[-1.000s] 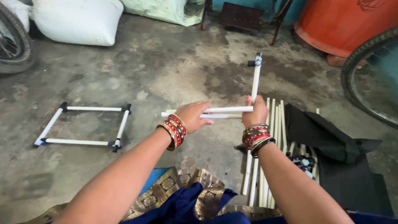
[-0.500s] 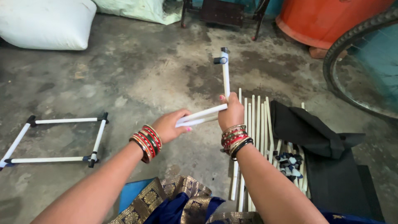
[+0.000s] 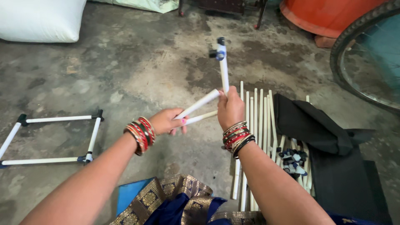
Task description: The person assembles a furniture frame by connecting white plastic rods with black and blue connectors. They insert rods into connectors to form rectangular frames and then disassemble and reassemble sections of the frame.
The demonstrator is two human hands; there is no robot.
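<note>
White sack (image 3: 39, 21) far up-left of left hand (image 3: 166, 121) on floor; pale bag (image 3: 143, 4) at top edge. No labels, signs, screens.

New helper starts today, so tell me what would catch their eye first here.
At centre, the right hand holds upright a white pipe tipped with a black corner connector, while the left hand holds two more white pipes. A finished pipe frame lies at left; loose pipes lie at right.
</note>
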